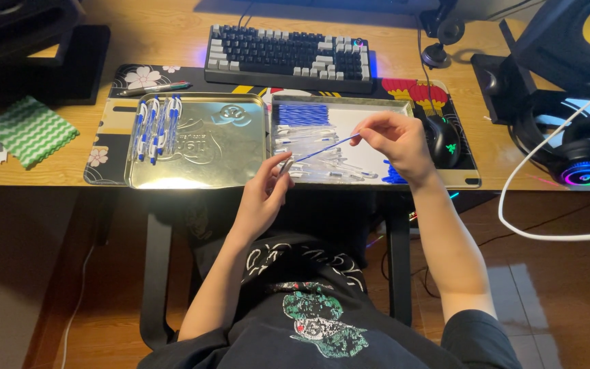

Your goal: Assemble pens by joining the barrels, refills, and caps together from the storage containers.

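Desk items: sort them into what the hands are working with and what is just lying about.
In use: left hand on clear barrel; right hand holding blue refill; parts tray; finished pens in metal lid.

Lying about: keyboard, mouse, headset, green cloth.

left hand [265, 191] pinching; right hand [397, 142] pinching, raised

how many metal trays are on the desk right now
2: the left tray holds finished pens; the right tray holds pen parts, under both hands.
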